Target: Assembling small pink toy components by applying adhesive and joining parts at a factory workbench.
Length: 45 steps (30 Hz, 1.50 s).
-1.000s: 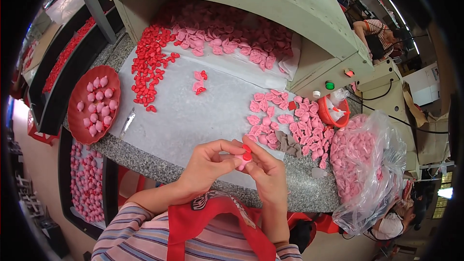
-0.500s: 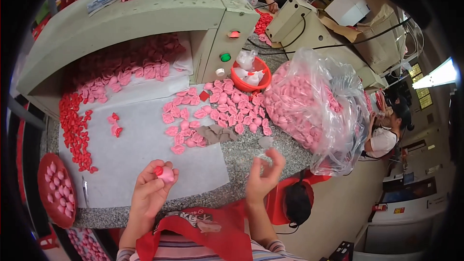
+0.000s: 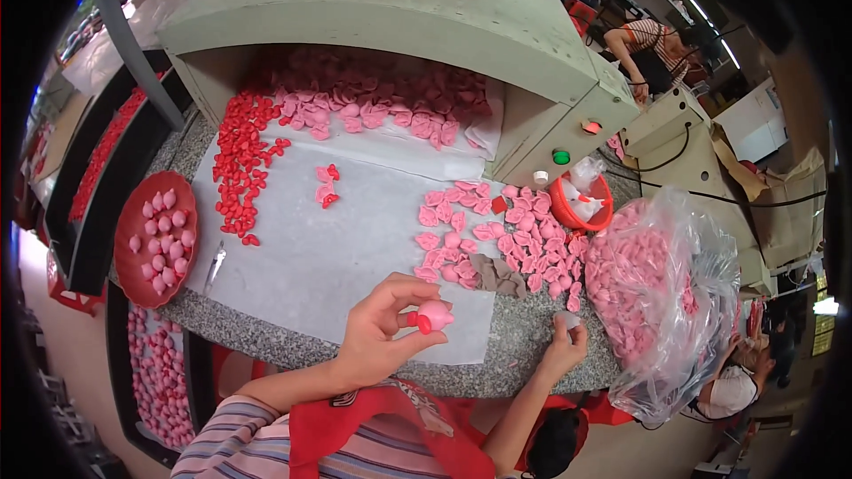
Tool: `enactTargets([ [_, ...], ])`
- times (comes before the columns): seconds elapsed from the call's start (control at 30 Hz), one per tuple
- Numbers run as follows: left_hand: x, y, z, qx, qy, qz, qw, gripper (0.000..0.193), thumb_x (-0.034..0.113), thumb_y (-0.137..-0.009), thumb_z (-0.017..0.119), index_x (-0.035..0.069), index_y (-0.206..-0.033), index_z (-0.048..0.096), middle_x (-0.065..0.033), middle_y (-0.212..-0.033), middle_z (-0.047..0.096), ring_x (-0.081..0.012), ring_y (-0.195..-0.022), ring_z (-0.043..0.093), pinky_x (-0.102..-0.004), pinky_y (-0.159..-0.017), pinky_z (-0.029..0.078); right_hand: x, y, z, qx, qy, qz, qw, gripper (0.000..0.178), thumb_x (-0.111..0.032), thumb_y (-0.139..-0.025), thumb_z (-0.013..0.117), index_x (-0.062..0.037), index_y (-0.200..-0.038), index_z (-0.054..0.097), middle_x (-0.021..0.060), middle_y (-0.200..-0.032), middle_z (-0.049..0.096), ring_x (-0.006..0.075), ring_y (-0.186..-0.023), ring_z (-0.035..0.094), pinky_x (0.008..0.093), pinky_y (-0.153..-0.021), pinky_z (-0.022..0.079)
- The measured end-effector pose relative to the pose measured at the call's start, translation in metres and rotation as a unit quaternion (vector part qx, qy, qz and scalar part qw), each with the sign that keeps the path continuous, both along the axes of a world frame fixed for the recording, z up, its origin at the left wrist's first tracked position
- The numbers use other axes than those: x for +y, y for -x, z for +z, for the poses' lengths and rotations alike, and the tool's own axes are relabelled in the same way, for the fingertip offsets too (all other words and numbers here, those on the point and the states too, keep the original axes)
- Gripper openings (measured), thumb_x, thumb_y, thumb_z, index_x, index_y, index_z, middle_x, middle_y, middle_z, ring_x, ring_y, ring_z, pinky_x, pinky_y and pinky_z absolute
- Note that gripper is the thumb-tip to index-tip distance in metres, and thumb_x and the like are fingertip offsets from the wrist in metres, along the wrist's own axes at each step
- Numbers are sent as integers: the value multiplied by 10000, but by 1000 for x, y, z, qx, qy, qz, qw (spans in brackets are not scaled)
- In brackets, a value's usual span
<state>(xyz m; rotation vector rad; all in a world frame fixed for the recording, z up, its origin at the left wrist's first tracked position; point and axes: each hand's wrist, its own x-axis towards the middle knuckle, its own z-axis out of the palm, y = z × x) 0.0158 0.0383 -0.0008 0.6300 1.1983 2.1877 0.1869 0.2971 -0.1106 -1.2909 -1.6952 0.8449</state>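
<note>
My left hand point(image 3: 382, 328) is closed, pinching a small pink rounded piece with a red bow point(image 3: 434, 316) between thumb and fingers, above the near edge of the white sheet point(image 3: 355, 257). To the right, over the speckled stone table point(image 3: 461, 380), my right hand point(image 3: 563, 352) is closed in a pinch at a small pale translucent piece point(image 3: 568, 319). Just beyond that hand lie a crumpled grey-brown cloth point(image 3: 497, 276) and several pink ear-shaped pieces point(image 3: 532, 253). Two pink pieces with red bows point(image 3: 327, 186) rest on the sheet's far part.
A pale green arched machine point(image 3: 390, 18) stands behind, with pink pieces inside. Red bows point(image 3: 235, 168) lie heaped at left, near tweezers point(image 3: 215, 266) and a red dish point(image 3: 133, 270). An orange-red bowl point(image 3: 581, 220) and a clear plastic bag point(image 3: 661, 279) stand right.
The head view has swung left, shifting the scene rightward. My right hand, open and raised before, has come down to the table and pinched the pale piece. My left hand keeps its pink piece.
</note>
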Motion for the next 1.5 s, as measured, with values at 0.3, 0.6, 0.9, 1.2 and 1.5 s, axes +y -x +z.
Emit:
enactTargets([
  [0.3, 5, 1, -3, 99, -7, 56, 994, 424, -165, -691, 620, 5, -1050, 472, -159, -1128, 463, -280, -1055, 534, -344, -871, 473, -117, 35, 110, 161, 101, 207, 960, 198, 16, -755, 587, 38, -946, 539, 93, -861, 595, 128, -773, 577, 246, -688, 467],
  [0.6, -1, 1, -6, 147, -17, 112, 983, 414, -155, -705, 611, 11, -1041, 436, -213, -1102, 501, -289, -1034, 549, -354, -872, 467, -158, 47, 148, 152, -190, 451, 858, 401, -68, -620, 682, -1, -985, 529, 74, -613, 535, 176, -473, 475, 250, -456, 398],
  [0.9, -3, 3, -7, 214, 4, 172, 962, 397, -149, -705, 611, 15, -1029, 451, -203, -1078, 508, -291, -1004, 561, -332, -810, 493, -165, 59, 156, 104, -241, 440, 859, 386, -23, -607, 682, -3, -966, 542, 55, -592, 533, 149, -429, 438, 235, -397, 357],
  [1.2, -7, 4, -6, 223, 9, 187, 957, 372, -160, -715, 581, 12, -1025, 469, -204, -1071, 507, -296, -989, 568, -320, -776, 509, -169, 63, 153, 113, -222, 448, 859, 367, -12, -604, 686, 17, -945, 553, 69, -644, 577, 142, -430, 451, 225, -393, 361],
  [1.5, -9, 4, -7, 221, 14, 183, 958, 389, -157, -712, 586, 16, -1041, 470, -207, -1075, 505, -292, -986, 569, -321, -772, 509, -171, 65, 154, 122, -222, 443, 860, 345, -17, -618, 685, 37, -934, 556, 86, -646, 579, 146, -443, 478, 230, -392, 376],
])
